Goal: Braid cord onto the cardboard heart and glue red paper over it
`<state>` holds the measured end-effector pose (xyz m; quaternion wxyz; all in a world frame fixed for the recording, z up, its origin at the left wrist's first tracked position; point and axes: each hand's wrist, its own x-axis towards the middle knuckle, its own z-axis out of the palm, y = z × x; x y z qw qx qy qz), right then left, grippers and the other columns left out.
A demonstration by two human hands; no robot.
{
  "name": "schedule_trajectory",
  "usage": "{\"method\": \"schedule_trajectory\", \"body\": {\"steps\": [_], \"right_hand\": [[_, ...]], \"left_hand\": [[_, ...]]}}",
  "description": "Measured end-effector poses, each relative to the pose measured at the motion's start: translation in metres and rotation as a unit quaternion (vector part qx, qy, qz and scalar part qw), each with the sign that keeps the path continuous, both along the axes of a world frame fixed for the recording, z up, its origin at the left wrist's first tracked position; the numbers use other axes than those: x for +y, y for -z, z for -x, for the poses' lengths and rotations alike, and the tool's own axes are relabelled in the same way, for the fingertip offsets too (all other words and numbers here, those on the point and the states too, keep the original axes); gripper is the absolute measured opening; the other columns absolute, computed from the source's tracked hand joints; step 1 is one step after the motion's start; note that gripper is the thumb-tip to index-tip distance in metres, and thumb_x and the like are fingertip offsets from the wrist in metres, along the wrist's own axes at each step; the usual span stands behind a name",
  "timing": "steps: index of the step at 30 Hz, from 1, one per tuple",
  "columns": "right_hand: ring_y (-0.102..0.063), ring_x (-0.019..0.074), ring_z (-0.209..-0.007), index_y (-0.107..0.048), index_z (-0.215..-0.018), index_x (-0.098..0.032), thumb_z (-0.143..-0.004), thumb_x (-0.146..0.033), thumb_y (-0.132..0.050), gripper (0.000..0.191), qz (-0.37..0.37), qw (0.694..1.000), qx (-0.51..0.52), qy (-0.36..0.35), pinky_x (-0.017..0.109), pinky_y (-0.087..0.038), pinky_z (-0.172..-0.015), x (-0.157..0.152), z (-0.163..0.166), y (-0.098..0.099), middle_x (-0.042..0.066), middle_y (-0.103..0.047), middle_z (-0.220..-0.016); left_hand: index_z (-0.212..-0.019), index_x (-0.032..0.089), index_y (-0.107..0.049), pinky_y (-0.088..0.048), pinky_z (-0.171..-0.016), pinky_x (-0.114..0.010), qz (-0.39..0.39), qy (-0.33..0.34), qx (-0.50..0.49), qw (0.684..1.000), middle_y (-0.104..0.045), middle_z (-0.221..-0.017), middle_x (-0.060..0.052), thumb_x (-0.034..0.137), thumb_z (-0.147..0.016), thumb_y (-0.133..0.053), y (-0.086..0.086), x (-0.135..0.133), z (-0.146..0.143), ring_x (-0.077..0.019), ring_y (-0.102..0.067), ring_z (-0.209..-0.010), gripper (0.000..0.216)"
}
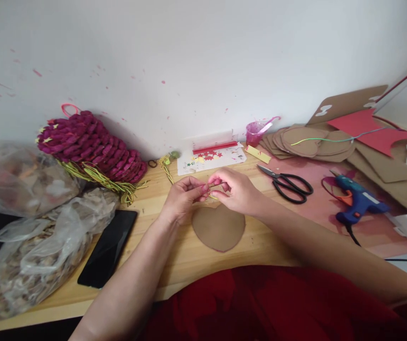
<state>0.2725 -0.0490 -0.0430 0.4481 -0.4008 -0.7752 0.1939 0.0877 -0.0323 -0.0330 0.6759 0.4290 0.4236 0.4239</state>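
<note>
Close together over the middle of the table, my left hand [188, 195] and my right hand [237, 190] pinch at the same small spot. Between the fingertips a thin yellow-green string [213, 197] shows in part; the fingers cover most of it. Just below the hands a brown heart-shaped cardboard piece [218, 228] lies flat on the wood, its top edge partly hidden by my right hand. Behind the hands, a white sheet [185, 168] bears small red, yellow and green stars [212, 156].
Black-handled scissors [288, 183], a blue glue gun [359, 201] and stacked cardboard hearts [304, 141] lie right. A pink cup [255, 132] stands by the wall. Left are magenta stacked pieces [93, 147] with yellow-green strings, filled plastic bags [50, 251] and a black phone [108, 248].
</note>
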Motion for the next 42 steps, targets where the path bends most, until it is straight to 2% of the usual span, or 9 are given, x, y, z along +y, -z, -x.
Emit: {"method": "schedule_trajectory", "body": {"steps": [7, 13, 21, 25, 27, 34, 37, 40, 42], "right_hand": [[-0.063, 0.0163, -0.083, -0.067, -0.096, -0.022, -0.085, -0.011, -0.066, 0.015, -0.016, 0.998, 0.057, -0.026, 0.028, -0.054, -0.069, 0.002, 0.001, 0.005, 0.005, -0.065, -0.095], [-0.062, 0.0177, -0.084, -0.066, -0.084, -0.021, -0.085, -0.015, -0.067, 0.006, -0.016, 0.998, 0.063, -0.012, 0.031, -0.052, -0.073, 0.000, 0.002, 0.001, 0.005, -0.066, -0.090], [-0.058, 0.0150, -0.070, -0.063, -0.080, -0.018, -0.082, -0.028, -0.071, 0.013, 0.129, 0.989, 0.053, 0.044, 0.028, -0.044, -0.063, 0.003, -0.001, -0.002, 0.003, -0.066, -0.080], [-0.054, 0.0127, -0.059, -0.060, -0.080, -0.018, -0.082, -0.038, -0.067, 0.021, 0.289, 0.951, 0.110, 0.005, 0.026, -0.040, -0.053, 0.003, 0.001, -0.005, 0.001, -0.064, -0.073], [-0.053, 0.0130, -0.058, -0.059, -0.080, -0.018, -0.080, -0.039, -0.067, 0.022, 0.331, 0.935, 0.131, 0.002, 0.026, -0.039, -0.053, 0.004, 0.000, -0.006, 0.000, -0.062, -0.070], [-0.050, 0.0123, -0.064, -0.059, -0.075, -0.018, -0.076, -0.037, -0.073, 0.023, 0.271, 0.938, 0.205, 0.067, 0.026, -0.040, -0.060, 0.023, -0.026, -0.005, -0.002, -0.057, -0.068], [-0.059, 0.0147, -0.074, -0.057, -0.075, -0.019, -0.073, -0.041, -0.078, 0.031, 0.296, 0.904, 0.307, 0.031, 0.026, -0.044, -0.061, 0.025, -0.028, -0.006, 0.001, -0.062, -0.076], [-0.067, 0.0175, -0.085, -0.054, -0.082, -0.021, -0.072, -0.046, -0.081, 0.039, 0.349, 0.836, 0.418, -0.064, 0.027, -0.048, -0.064, 0.017, -0.017, -0.011, 0.002, -0.068, -0.088], [-0.068, 0.0174, -0.081, -0.051, -0.084, -0.022, -0.074, -0.048, -0.081, 0.041, 0.379, 0.801, 0.451, -0.111, 0.028, -0.049, -0.065, 0.011, -0.009, -0.014, 0.001, -0.069, -0.086]], "left_hand": [[-0.069, 0.012, -0.066, -0.048, -0.056, -0.019, -0.003, -0.004, 0.000, 1.000, -0.068, -0.065, -0.001, 0.025, -0.055, -0.093, 0.001, 0.001, 0.000, -0.0087, -0.061, -0.057, 0.033], [-0.070, 0.013, -0.066, -0.047, -0.057, -0.021, -0.029, -0.010, 0.008, 1.000, -0.067, -0.064, 0.000, 0.026, -0.056, -0.092, 0.004, 0.001, 0.000, -0.0087, -0.059, -0.055, 0.032], [-0.071, 0.014, -0.066, -0.045, -0.059, -0.022, -0.079, -0.014, 0.064, 0.995, -0.068, -0.062, -0.001, 0.029, -0.060, -0.090, 0.005, 0.001, 0.002, -0.0102, -0.060, -0.058, 0.030], [-0.069, 0.014, -0.065, -0.043, -0.058, -0.022, -0.089, -0.005, 0.071, 0.993, -0.067, -0.061, 0.000, 0.029, -0.061, -0.089, 0.006, 0.000, 0.002, -0.0098, -0.057, -0.057, 0.030], [-0.069, 0.015, -0.064, -0.042, -0.058, -0.022, -0.092, -0.003, 0.075, 0.993, -0.067, -0.062, 0.000, 0.029, -0.061, -0.089, 0.006, -0.001, 0.002, -0.0102, -0.057, -0.058, 0.030], [-0.065, 0.016, -0.063, -0.043, -0.058, -0.023, -0.139, -0.041, 0.105, 0.984, -0.063, -0.059, 0.001, 0.029, -0.062, -0.087, 0.001, 0.003, 0.006, -0.0097, -0.055, -0.055, 0.028], [-0.066, 0.016, -0.063, -0.044, -0.057, -0.023, -0.144, -0.031, 0.111, 0.983, -0.063, -0.059, 0.001, 0.031, -0.064, -0.086, 0.001, 0.003, 0.006, -0.0099, -0.055, -0.055, 0.028], [-0.071, 0.015, -0.064, -0.045, -0.057, -0.024, -0.132, 0.000, 0.110, 0.985, -0.066, -0.061, -0.001, 0.033, -0.066, -0.086, 0.004, 0.001, 0.004, -0.0111, -0.057, -0.056, 0.028], [-0.074, 0.015, -0.065, -0.045, -0.057, -0.024, -0.126, 0.024, 0.101, 0.987, -0.067, -0.063, -0.001, 0.034, -0.067, -0.086, 0.005, -0.001, 0.001, -0.0115, -0.058, -0.057, 0.029]]}}
